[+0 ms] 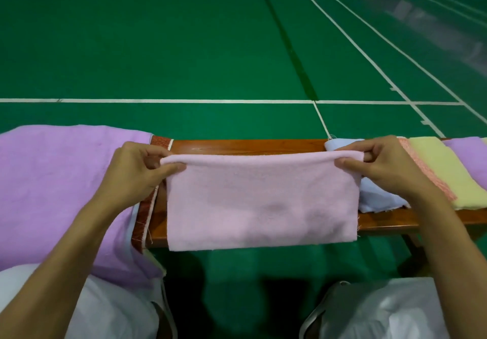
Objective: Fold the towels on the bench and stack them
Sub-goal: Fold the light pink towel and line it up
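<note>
worktop (250, 145) with towels, head view.
pink towel (263, 201) doubled over along its far edge, lying across the worktop's middle, lower edge hanging past the near side. left grip (139, 170) pinches its far left corner, thumb on the near face; right grip (382, 167) pinches its far right corner likewise. purple towel (52, 180) spread at left over red patterned cloth (142, 215). pale blue towel (374, 196), yellow towel (434, 170) and second purple towel (466, 154) overlap at right. green court floor (184, 49) beyond.
</note>
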Demonstrator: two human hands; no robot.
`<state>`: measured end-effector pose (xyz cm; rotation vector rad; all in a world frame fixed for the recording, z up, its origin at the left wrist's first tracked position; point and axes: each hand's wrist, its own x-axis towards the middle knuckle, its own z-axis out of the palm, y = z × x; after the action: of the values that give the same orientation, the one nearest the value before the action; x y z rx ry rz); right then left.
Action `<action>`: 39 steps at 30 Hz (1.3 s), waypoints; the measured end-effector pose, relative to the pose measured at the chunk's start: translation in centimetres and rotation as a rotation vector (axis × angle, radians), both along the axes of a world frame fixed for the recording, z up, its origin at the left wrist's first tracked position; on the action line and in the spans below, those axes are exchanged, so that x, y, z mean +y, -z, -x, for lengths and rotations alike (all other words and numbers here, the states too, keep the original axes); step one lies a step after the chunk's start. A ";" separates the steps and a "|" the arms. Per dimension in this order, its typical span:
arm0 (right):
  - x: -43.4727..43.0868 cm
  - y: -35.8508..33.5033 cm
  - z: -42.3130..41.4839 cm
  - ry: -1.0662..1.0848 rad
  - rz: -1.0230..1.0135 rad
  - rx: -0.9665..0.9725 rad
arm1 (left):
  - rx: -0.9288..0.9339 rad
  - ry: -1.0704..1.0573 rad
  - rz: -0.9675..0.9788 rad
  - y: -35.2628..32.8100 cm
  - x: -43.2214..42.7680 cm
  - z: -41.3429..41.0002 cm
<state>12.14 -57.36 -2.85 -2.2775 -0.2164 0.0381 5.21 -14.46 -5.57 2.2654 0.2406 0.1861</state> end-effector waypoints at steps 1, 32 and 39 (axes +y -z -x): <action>0.0 -0.1 -0.3 0.005 0.058 -0.019 | 0.000 -0.009 -0.002 0.0 -0.1 -0.3; 1.1 2.2 0.3 0.186 0.188 -0.187 | -0.043 -0.075 0.035 1.7 -0.9 -0.5; 10.3 6.8 0.1 -0.043 0.332 -0.217 | -0.100 0.314 -0.177 5.7 -7.9 -3.0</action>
<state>12.04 -47.02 -9.64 -2.6074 -0.3974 -0.1638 8.18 -22.32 -11.25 2.4251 -0.1916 0.1588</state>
